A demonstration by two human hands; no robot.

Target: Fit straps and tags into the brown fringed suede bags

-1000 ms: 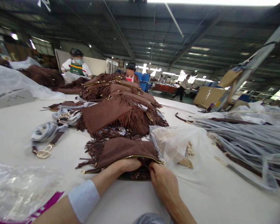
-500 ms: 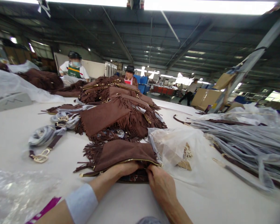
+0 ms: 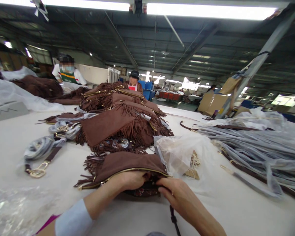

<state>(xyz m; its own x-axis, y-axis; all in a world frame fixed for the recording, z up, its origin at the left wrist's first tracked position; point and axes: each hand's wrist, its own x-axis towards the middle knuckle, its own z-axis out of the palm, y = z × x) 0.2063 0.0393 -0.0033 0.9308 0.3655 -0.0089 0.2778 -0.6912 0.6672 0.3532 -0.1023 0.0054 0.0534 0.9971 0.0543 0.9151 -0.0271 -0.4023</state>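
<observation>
A brown fringed bag (image 3: 135,160) lies in front of me on the white table, its gold zipper open towards me and a dark patterned lining showing. My left hand (image 3: 134,179) reaches into the opening, its fingertips hidden inside. At the right end of the opening, my right hand (image 3: 173,188) has thumb and fingers closed on the bag's edge near the zipper end. A dark strap with a buckle (image 3: 173,218) hangs below my right wrist.
Behind is a heap of brown fringed bags (image 3: 108,124). Wrapped straps (image 3: 39,149) lie left, more wrapped straps (image 3: 245,150) right. A clear plastic bag (image 3: 177,150) with tags sits beside the bag. Two people (image 3: 68,73) stand across the table.
My left hand has drawn back slightly, showing more knuckles. My right hand has turned, its wrist further right. The dark strap has come into view below it. The whole view has shifted a little.
</observation>
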